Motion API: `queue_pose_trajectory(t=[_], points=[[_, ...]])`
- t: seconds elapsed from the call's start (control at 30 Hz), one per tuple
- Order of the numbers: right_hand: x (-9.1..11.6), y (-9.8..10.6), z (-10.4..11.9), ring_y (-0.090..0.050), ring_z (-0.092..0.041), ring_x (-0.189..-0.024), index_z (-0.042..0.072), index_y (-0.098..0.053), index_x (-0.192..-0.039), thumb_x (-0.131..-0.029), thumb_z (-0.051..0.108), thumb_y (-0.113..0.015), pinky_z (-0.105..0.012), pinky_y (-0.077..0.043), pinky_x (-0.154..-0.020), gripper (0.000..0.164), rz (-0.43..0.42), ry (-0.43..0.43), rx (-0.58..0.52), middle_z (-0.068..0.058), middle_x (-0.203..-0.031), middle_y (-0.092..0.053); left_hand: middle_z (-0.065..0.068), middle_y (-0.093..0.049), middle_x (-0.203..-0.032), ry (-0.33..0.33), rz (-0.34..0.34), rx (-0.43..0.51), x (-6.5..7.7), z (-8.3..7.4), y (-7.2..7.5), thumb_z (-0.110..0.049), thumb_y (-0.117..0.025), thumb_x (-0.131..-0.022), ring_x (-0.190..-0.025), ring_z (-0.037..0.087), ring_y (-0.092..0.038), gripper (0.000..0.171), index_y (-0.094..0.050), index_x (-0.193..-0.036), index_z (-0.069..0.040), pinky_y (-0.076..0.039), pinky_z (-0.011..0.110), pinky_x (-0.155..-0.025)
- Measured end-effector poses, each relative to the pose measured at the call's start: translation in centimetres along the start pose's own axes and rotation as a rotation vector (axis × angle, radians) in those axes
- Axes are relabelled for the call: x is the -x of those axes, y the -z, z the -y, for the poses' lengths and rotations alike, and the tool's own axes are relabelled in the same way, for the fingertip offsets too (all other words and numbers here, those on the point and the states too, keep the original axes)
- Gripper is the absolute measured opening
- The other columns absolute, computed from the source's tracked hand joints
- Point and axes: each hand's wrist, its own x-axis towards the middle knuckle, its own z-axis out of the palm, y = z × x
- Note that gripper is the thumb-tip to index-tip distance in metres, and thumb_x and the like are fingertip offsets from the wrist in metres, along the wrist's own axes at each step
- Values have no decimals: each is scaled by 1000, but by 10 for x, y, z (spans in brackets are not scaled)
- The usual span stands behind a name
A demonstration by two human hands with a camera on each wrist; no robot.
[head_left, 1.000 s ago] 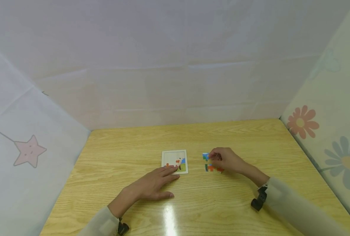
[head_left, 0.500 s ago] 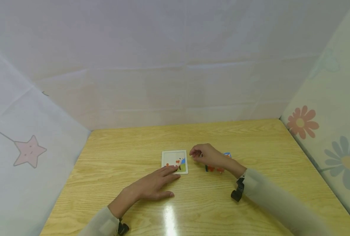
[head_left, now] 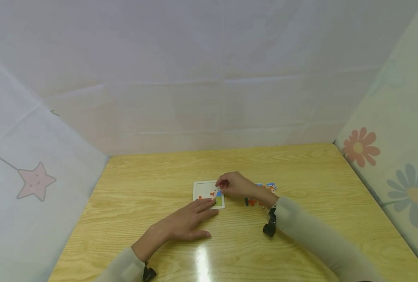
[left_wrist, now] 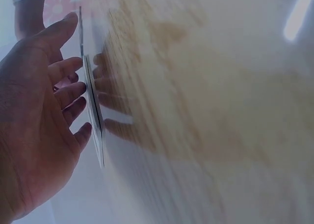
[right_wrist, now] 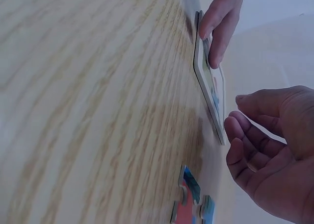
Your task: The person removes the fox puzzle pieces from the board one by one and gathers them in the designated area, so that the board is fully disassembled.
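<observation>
A small white-framed jigsaw tray (head_left: 203,184) lies on the wooden table, partly filled with puzzle pieces showing green, blue, red and white. My left hand (head_left: 186,223) lies palm down with straight fingers, the fingertips resting on the tray's lower part and covering some of the picture. At the tray's right edge hovers my right hand (head_left: 235,185), thumb and fingers loosely curled. In the right wrist view a gap shows between thumb and fingertips, with nothing between them. Several loose jigsaw pieces (head_left: 254,202) lie to the right of the tray, some hidden under the right hand.
The wooden table (head_left: 152,176) meets pale cloth walls at the back and sides. A star print (head_left: 36,181) is on the left cloth and flower prints (head_left: 417,195) are on the right one. Light glares off the table near the front.
My right hand has moved left from the loose pieces to the tray's right edge, uncovering pieces at the right of the group. The left hand has stayed nearly still on the tray.
</observation>
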Motion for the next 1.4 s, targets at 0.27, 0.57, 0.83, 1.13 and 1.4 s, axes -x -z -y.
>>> queue_pose_trajectory(t=[0.27, 0.57, 0.83, 1.13, 1.4], points=[[-8, -6, -3, -65, -12, -94, 0, -74, -118, -99, 2, -71, -26, -57, -85, 20, 26, -31, 40, -8, -106, -72, 15, -29, -173, 27, 50, 4, 0, -1, 1, -54, -60, -105, -161, 34, -26, 71, -48, -159, -9, -26, 54, -129], [-12, -8, 1, -63, -11, -93, 0, -74, -119, -99, 4, -72, -25, -55, -84, 20, 47, -43, 85, -8, -107, -72, 15, -28, -174, 36, 65, 26, 0, -2, 3, -53, -65, -103, -161, 34, -25, 73, -49, -158, -8, -25, 54, -129], [-13, -9, 3, -63, -15, -93, -1, -75, -116, -99, 2, -70, -25, -54, -83, 17, 65, -39, 107, -9, -108, -71, 14, -26, -174, 48, 81, 37, -2, -2, 5, -55, -66, -102, -162, 33, -23, 76, -48, -159, -8, -23, 53, -130], [-12, -9, 5, -62, -17, -94, -1, -74, -116, -99, 3, -72, -28, -54, -84, 17, 71, -58, 99, -9, -108, -69, 18, -29, -172, 24, 60, 35, -3, -2, 6, -54, -67, -102, -160, 37, -27, 76, -50, -157, -5, -26, 56, -128], [-12, -11, 5, -60, -16, -92, 0, -73, -114, -98, 2, -73, -26, -53, -82, 16, 57, -49, 91, -7, -105, -67, 17, -29, -172, 46, 83, 40, -5, -4, 8, -56, -67, -101, -160, 36, -26, 76, -50, -157, -7, -25, 55, -129]])
